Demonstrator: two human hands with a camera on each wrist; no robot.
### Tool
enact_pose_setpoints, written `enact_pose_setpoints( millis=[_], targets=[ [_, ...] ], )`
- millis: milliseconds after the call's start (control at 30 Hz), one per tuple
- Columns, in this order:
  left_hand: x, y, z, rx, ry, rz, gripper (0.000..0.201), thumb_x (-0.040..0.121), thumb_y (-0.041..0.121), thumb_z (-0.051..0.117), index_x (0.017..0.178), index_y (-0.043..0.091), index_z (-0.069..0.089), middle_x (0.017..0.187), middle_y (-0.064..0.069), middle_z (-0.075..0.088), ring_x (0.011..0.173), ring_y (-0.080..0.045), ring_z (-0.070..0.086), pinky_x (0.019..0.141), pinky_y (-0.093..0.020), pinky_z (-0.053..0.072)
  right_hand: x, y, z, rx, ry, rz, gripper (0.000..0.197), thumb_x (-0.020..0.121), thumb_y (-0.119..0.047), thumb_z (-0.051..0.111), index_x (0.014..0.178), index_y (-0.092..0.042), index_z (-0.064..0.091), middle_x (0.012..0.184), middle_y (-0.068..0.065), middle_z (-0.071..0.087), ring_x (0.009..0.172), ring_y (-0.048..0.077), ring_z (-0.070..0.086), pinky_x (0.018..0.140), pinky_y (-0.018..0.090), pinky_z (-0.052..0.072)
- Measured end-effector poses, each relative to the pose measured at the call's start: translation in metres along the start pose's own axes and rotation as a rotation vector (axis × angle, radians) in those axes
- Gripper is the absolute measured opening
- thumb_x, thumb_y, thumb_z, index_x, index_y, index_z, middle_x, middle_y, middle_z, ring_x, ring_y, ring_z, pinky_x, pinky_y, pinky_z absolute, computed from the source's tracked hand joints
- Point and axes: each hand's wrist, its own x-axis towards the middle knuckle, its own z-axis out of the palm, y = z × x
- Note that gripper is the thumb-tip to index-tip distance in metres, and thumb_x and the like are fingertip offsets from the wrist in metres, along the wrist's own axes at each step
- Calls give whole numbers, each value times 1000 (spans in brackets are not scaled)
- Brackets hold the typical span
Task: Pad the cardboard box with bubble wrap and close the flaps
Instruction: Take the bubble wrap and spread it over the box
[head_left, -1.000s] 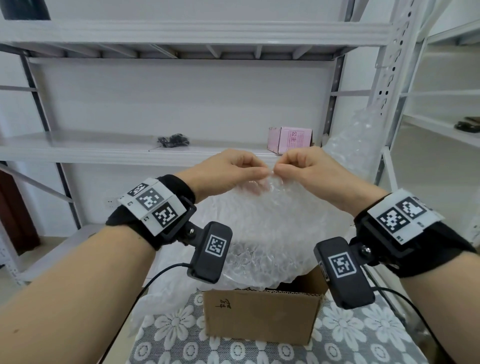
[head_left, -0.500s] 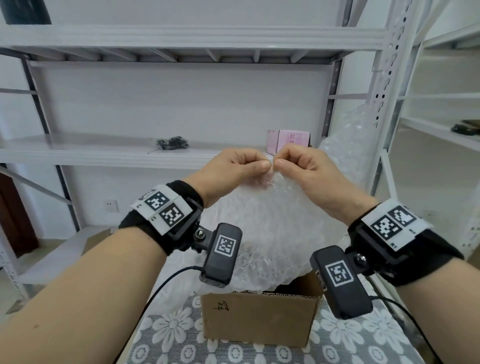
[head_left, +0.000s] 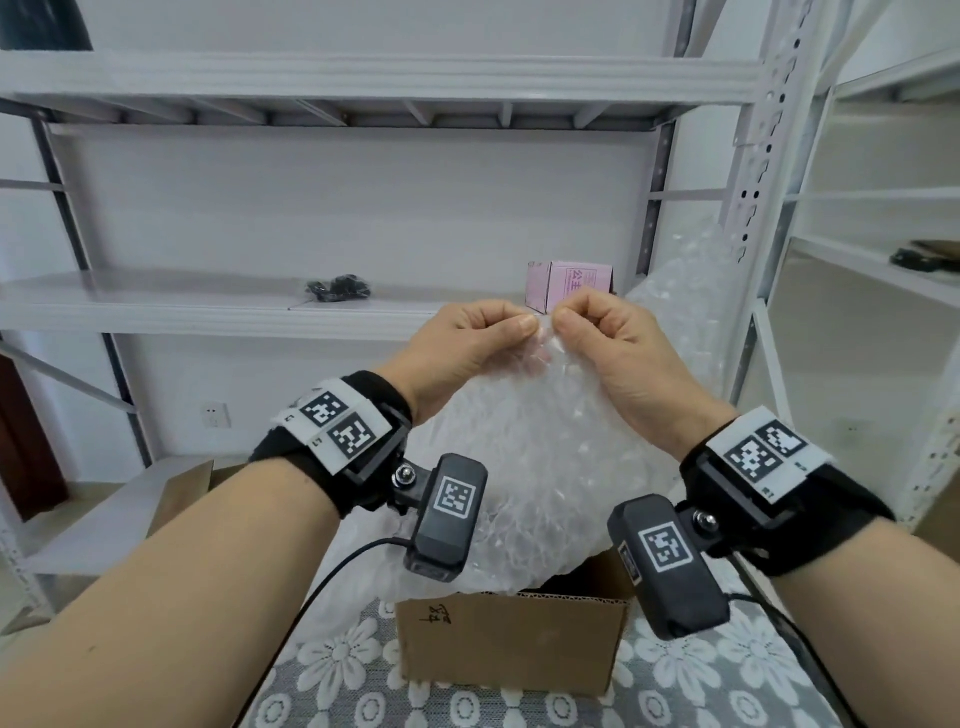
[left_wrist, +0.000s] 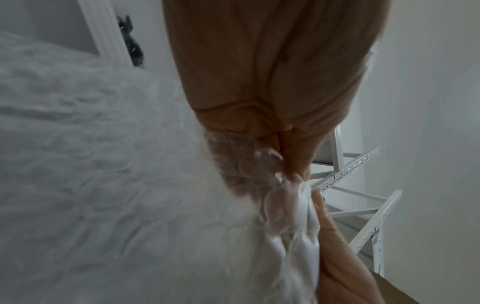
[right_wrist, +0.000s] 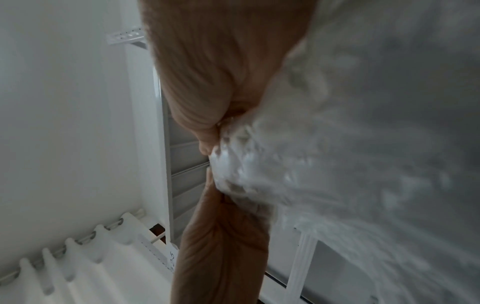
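- Your left hand (head_left: 470, 338) and right hand (head_left: 605, 338) are raised close together, each one pinching the top edge of the bubble wrap (head_left: 535, 467) between thumb and curled fingers.
- The sheet hangs down from this pinch to the open cardboard box (head_left: 511, 642), which stands on the worktop (head_left: 701, 675) with the flowered cloth.
- I judge the task is at an early stage: the padding is not pushed inside yet, and the flaps are not closed.
- The head view shows the box and the pink carton (head_left: 569, 286) on the shelf (head_left: 208, 306); the wrist views do not.
- The wrist views show the grip from below, with the bubbles crushed between the fingertips (left_wrist: 298, 164).
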Motion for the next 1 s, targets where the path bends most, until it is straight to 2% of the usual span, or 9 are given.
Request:
enact_pose_setpoints(
  millis=[100, 200, 300, 400, 500, 633, 733, 800, 1000],
  targets=[
    [1, 3, -5, 52, -25, -54, 23, 95, 13, 51, 74, 13, 61, 65, 4, 68, 64, -10, 66, 74, -21, 52, 4, -4, -9, -125, 16, 44, 26, 97, -13, 46, 75, -15, 59, 68, 5, 44, 64, 12, 38, 60, 20, 33],
    [2, 3, -7, 117, -27, -57, 25, 97, 12, 48, 75, 11, 59, 62, 6, 67, 63, -7, 66, 70, -19, 53, 10, -5, -17, -308, 12, 63, 28, 98, -12, 43, 86, 0, 64, 73, 9, 49, 65, 11, 41, 56, 13, 34],
    [1, 1, -10, 185, -9, -77, 22, 97, 12, 48, 79, 8, 60, 66, 4, 67, 63, -5, 66, 66, -17, 52, 11, -4, -25, -476, -30, 98, 28, 95, -14, 47, 82, 8, 58, 68, 5, 44, 58, 8, 36, 50, 17, 29],
    [-2, 5, -4, 279, -16, -109, 21, 94, 27, 54, 84, 13, 66, 73, 3, 68, 69, -9, 65, 75, -24, 54, 8, -4, -24, -515, -65, 82, 21, 93, -13, 52, 73, -8, 56, 61, -5, 42, 48, 0, 34, 47, 13, 28],
    [0, 14, 6, 429, -64, -69, 27, 91, 38, 55, 88, 14, 68, 81, 2, 70, 72, -6, 64, 75, -16, 49, 8, -6, -16, -537, -83, 15, 26, 94, -13, 51, 68, -18, 51, 61, -8, 42, 53, 3, 35, 53, 18, 29],
    [4, 16, 10, 447, -107, -20, 26, 97, 20, 51, 88, 2, 67, 79, -3, 68, 74, -10, 62, 77, -19, 49, 8, -7, -15, -432, -73, 11, 27, 94, -12, 50, 68, -18, 50, 62, -7, 43, 54, 0, 36, 54, 15, 30],
    [1, 12, 9, 330, -84, 14, 26, 97, 16, 48, 80, 10, 66, 70, 7, 69, 67, -2, 62, 68, -10, 47, 7, -5, -17, -236, -49, 17, 23, 95, -10, 49, 73, -14, 54, 68, -4, 47, 67, 9, 40, 63, 22, 33],
    [-1, 9, 9, 263, -80, 30, 28, 98, 14, 46, 78, 13, 65, 67, 10, 70, 65, 1, 62, 66, -9, 47, 6, -2, -16, -131, -36, 12, 26, 95, -9, 49, 71, -17, 54, 68, -6, 49, 69, 9, 42, 66, 23, 35],
    [-2, 6, 4, 237, -29, 0, 27, 97, 17, 49, 79, 11, 68, 72, 4, 71, 68, -4, 65, 69, -14, 50, 7, 3, -14, -45, -1, 42, 21, 91, -18, 53, 70, -19, 57, 70, -3, 51, 73, 15, 43, 71, 28, 35]
  ],
)
